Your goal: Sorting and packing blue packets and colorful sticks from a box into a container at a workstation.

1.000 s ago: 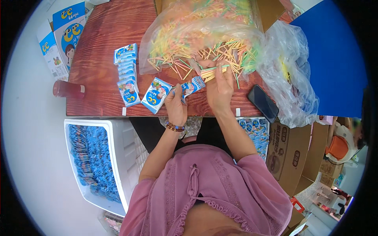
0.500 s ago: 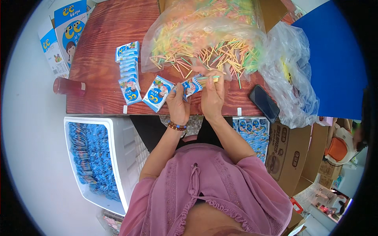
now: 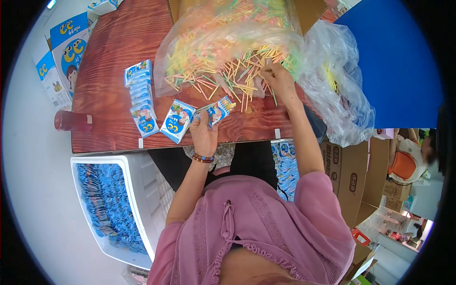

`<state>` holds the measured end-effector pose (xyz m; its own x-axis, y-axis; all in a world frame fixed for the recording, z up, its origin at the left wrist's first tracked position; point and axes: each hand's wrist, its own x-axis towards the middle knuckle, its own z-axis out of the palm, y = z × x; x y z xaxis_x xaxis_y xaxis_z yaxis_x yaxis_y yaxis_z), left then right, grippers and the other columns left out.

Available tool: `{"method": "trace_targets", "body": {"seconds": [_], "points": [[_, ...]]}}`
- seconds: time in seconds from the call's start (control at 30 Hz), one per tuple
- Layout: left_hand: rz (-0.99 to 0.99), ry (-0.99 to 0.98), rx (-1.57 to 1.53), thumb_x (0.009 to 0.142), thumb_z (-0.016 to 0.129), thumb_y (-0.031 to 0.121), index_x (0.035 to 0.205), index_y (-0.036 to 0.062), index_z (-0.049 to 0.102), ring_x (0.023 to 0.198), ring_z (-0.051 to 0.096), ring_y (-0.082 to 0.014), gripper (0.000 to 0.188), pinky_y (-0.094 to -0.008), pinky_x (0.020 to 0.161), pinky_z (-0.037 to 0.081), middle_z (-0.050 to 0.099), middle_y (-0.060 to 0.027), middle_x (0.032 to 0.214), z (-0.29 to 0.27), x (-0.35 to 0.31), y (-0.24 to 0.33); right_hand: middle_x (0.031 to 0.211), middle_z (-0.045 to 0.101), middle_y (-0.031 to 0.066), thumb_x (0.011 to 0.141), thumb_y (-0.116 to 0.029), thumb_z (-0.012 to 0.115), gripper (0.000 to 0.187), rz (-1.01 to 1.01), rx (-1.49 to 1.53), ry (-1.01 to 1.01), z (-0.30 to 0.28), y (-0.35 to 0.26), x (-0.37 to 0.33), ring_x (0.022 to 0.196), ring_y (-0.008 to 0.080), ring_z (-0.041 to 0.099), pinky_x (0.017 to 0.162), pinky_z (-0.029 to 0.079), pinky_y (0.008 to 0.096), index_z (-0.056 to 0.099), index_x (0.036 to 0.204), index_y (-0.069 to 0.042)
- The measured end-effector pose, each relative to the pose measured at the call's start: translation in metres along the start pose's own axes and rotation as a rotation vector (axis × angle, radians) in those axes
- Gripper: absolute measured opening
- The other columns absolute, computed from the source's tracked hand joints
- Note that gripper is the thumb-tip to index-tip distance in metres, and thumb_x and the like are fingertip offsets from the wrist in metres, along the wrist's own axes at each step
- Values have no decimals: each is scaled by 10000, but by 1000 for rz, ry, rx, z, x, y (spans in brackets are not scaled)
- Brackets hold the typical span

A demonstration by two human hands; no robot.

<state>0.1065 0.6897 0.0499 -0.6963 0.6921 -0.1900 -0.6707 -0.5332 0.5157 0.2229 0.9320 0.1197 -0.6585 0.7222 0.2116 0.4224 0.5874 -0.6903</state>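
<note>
My left hand [image 3: 204, 135] is closed on a small blue-and-white packet [image 3: 218, 114] near the front of the table. Pale coloured sticks poke out of its upper right end. At the right edge of a heap of thin pink, yellow and green sticks [image 3: 232, 71], my right hand [image 3: 281, 81] has its fingers pinched together; what they hold is too small to make out. The heap spills from a large clear plastic bag [image 3: 165, 59]. Beside my left hand lies another packet [image 3: 177, 121], flat on the table. Left of that, an overlapping row of packets [image 3: 141, 97] runs away from me.
My right forearm partly covers a dark phone [image 3: 316, 124]. A crumpled clear bag [image 3: 339, 90] lies to its right, by a blue panel [image 3: 394, 71]. A reddish container [image 3: 72, 121] lies at the left edge. Below stand a white foam box [image 3: 124, 164] of packets and a cardboard box [image 3: 349, 185].
My right hand has left the packet's end and moved up and right to the stick heap. My left hand still holds the packet. The whole view has shifted slightly.
</note>
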Motion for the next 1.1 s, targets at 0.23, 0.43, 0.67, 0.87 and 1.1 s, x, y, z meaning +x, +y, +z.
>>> {"method": "trace_targets", "body": {"seconds": [0.23,0.43,0.67,0.87,1.1], "points": [[3,2,-13,957,523,95,965,39,626,883,632,-137,118,-310,778,529,658,-41,980,6,-3,6,908,595,181,817,-173,567,170,-129,-515,-215,5,9,19,850,354,615,722,496,444,624,851,-16],[-22,20,-12,955,521,83,965,41,627,895,630,-139,114,-313,790,529,655,-41,980,5,-2,6,888,601,194,818,-175,558,188,-187,-353,-244,5,27,29,830,360,610,733,489,428,623,832,2],[-52,14,-23,957,519,93,971,58,628,904,627,-136,115,-315,801,525,655,-30,989,3,0,4,726,597,109,823,-110,636,123,-167,-23,-92,-9,17,19,658,185,581,600,452,304,598,829,7],[-28,12,-17,968,512,148,984,62,595,918,622,-151,121,-322,797,517,648,-42,998,5,-1,7,744,637,37,883,-75,613,42,244,1044,-84,1,-74,-30,619,83,589,516,442,202,609,880,-33],[-40,28,-5,969,514,184,1008,49,573,938,617,-166,152,-341,811,516,642,-63,1031,6,-2,6,918,651,49,841,-19,648,74,93,967,-104,46,-88,-66,826,94,598,731,479,239,652,915,-15]]}}
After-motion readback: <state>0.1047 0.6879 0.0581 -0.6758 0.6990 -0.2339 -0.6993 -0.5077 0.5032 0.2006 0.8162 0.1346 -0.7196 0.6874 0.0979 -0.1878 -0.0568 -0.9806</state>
